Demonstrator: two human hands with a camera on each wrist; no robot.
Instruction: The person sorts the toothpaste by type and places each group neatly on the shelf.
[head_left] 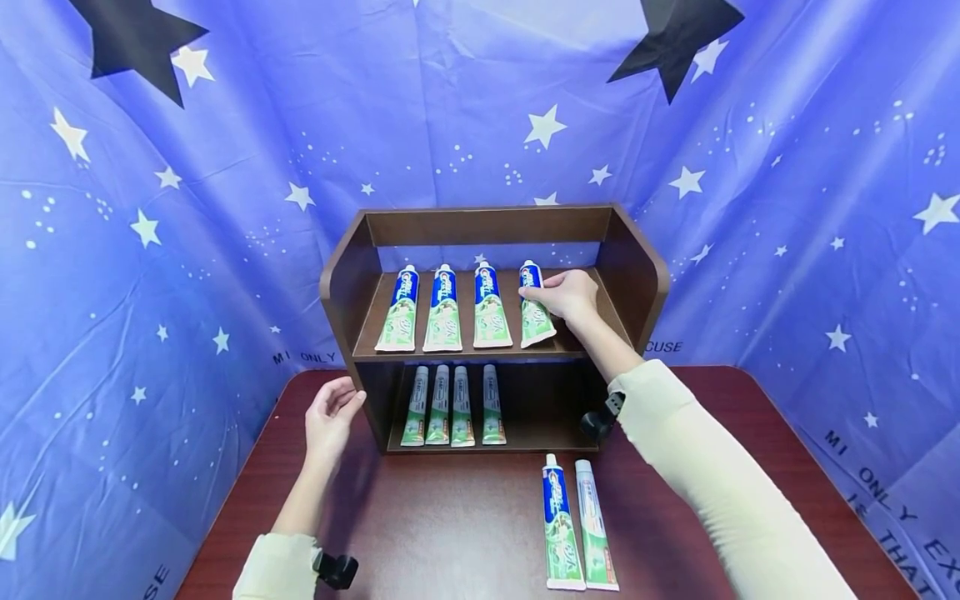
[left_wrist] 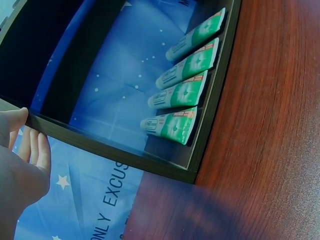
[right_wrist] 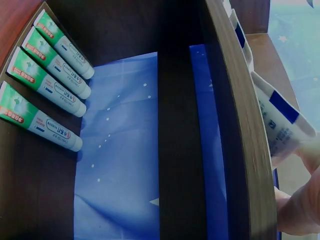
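My right hand [head_left: 572, 293] pinches the rightmost blue-and-green toothpaste tube [head_left: 537, 323] on the top level of a dark brown two-level shelf [head_left: 495, 357]. In the right wrist view, the white back of that tube [right_wrist: 280, 117] shows, with its flat end tilted over the shelf edge. Three similar tubes lie side by side to its left, among them a toothpaste tube [head_left: 491, 308] nearest the held one. At the shelf's left side panel [left_wrist: 100, 142], my left hand [head_left: 330, 421] holds the front edge, thumb on the edge and bent fingers along the outer face.
Several silver-and-green toothpaste tubes [head_left: 461, 408] lean on the lower level, toward the left. On the reddish wooden table [head_left: 450, 517], a blue-and-green tube [head_left: 561, 533] and a silver-and-green tube [head_left: 595, 525] lie in front of the shelf. A blue star-patterned curtain [head_left: 465, 108] hangs behind.
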